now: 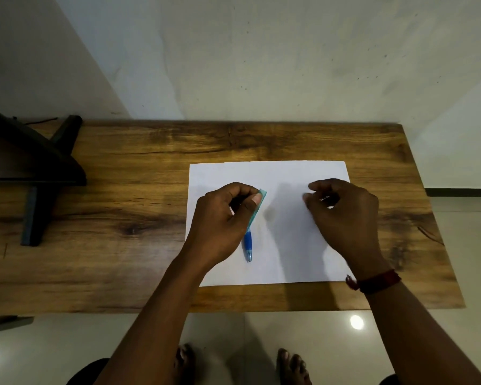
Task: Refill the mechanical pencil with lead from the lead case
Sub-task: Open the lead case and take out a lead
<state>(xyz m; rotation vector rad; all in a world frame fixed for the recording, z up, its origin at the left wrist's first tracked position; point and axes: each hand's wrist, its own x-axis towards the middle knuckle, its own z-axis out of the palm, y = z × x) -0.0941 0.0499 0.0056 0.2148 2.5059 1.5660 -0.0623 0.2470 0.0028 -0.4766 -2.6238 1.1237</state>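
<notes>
My left hand (220, 223) is closed over the left half of a white paper sheet (286, 245), its thumb and fingers pinching a flat translucent teal lead case (257, 208). Below that hand the blue grip and clear tip of the mechanical pencil (247, 245) stick out, tip towards me. I cannot tell whether the hand holds the pencil or it lies on the paper. My right hand (345, 218) hovers over the right half of the sheet with its fingers curled and thumb near the fingertips. A small pale, blurred bit shows there; what it is cannot be made out.
The sheet lies on a wooden table (139, 207) set against a pale wall. A dark stand with angled legs (36, 173) occupies the table's left end. A red band (378, 280) is on my right wrist. Tiled floor and my feet show below the front edge.
</notes>
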